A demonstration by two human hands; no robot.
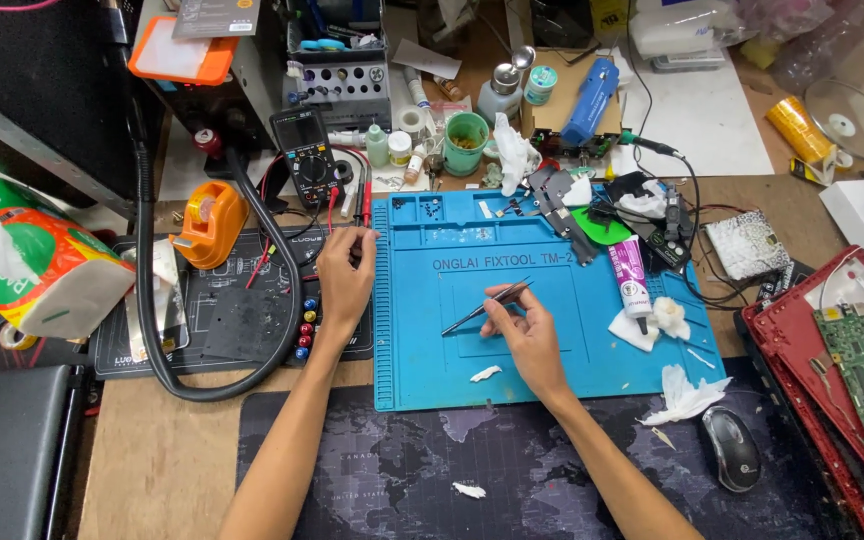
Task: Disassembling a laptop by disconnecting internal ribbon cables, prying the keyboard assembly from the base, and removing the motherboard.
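Note:
My right hand (pixel 522 325) holds a pair of thin metal tweezers (pixel 480 310) over the middle of a blue silicone repair mat (pixel 552 375), tips pointing down-left. My left hand (pixel 344 275) rests at the mat's left edge, fingers reaching toward red and black multimeter probes (pixel 364 205); whether it grips them I cannot tell. A black multimeter (pixel 304 155) stands just behind that hand. A small white scrap (pixel 485 373) lies on the mat below the tweezers.
An orange tape dispenser (pixel 210 220) and a black mat (pixel 222 310) sit left. A glue tube (pixel 635 280), tissue wads (pixel 687 395) and dark parts (pixel 592 215) lie right. A mouse (pixel 730 448) and an opened red laptop (pixel 842 370) are further right. A thick black hose (pixel 152 330) loops left.

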